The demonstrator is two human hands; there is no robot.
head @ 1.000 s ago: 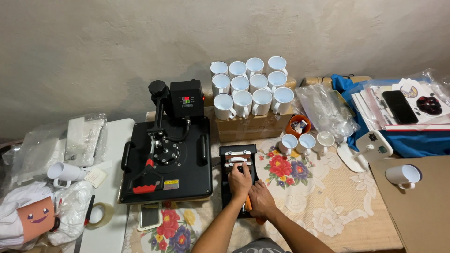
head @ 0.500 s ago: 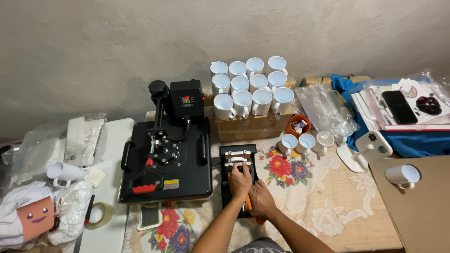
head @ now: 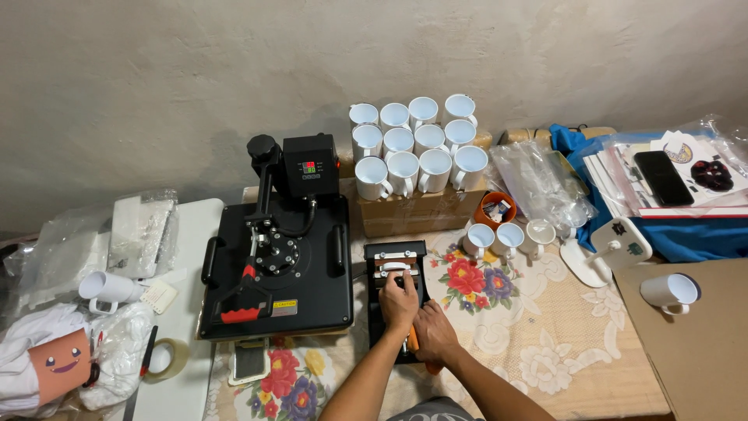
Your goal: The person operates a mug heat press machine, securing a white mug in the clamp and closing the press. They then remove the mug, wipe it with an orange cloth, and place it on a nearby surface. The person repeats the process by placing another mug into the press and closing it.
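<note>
Both hands worked the small mug press [head: 396, 273] at lower centre of the frame

I saw the left hand [head: 399, 300] curled down on the white mug [head: 395, 269] clamped in the black press, fingers closed over its near side; the right hand [head: 433, 334] lay just below, wrapped shut around the orange-tipped handle [head: 413, 337]. The press sat on a floral cloth [head: 545, 327], just right of the large black heat press [head: 276, 265]

mug press [head: 396, 269] right of heat press [head: 276, 269] | mugs [head: 413, 148] on box [head: 417, 212] behind
</note>
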